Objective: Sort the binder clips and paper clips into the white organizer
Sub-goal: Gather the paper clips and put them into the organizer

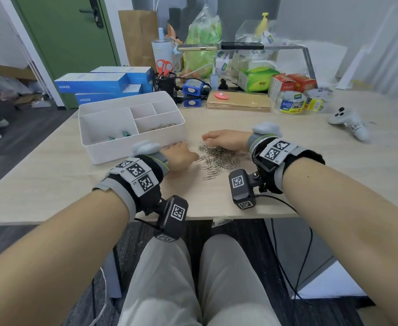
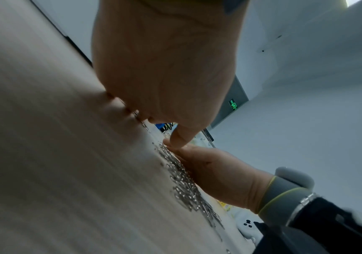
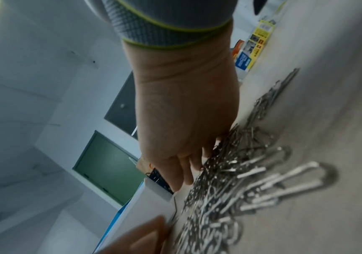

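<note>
Paper clips (image 1: 219, 158) heaped on the bench (image 1: 52, 184) between both hands. Left hand (image 1: 178, 158) and right hand (image 1: 226, 140) rest relaxed, grasping nothing. White organizer (image 1: 132, 128) beyond the left hand.

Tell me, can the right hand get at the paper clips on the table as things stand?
Probably yes. The right hand already lies along the far edge of the paper clips, fingers touching them, with nothing between. The left hand sits at the pile's other side, not blocking.
</note>
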Demonstrator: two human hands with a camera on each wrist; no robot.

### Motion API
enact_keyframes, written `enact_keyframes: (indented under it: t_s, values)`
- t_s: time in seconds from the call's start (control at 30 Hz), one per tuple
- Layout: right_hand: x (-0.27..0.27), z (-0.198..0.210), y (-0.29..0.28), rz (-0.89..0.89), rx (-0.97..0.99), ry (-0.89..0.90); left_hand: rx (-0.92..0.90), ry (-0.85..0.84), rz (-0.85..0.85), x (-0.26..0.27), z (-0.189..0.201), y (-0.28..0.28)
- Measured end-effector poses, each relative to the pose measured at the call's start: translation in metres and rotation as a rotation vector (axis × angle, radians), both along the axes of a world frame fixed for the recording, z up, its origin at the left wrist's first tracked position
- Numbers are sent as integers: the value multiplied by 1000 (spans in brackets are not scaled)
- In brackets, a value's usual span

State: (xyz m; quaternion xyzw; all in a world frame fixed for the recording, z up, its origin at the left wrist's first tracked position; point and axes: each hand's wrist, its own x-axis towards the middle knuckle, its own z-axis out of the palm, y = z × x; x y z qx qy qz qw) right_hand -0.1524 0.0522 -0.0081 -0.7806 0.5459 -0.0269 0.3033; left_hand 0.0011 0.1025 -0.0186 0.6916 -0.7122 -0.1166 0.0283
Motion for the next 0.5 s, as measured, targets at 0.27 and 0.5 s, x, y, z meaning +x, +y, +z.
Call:
enact_keyframes:
  t_s: [0.27,0.5]
  values:
    - [-30,1,11,13,-70,-145,215,337,-205,-25,4,5]
    - [-60,19,17,-191,-225,-186,-59,532,-18,-11,16,-6]
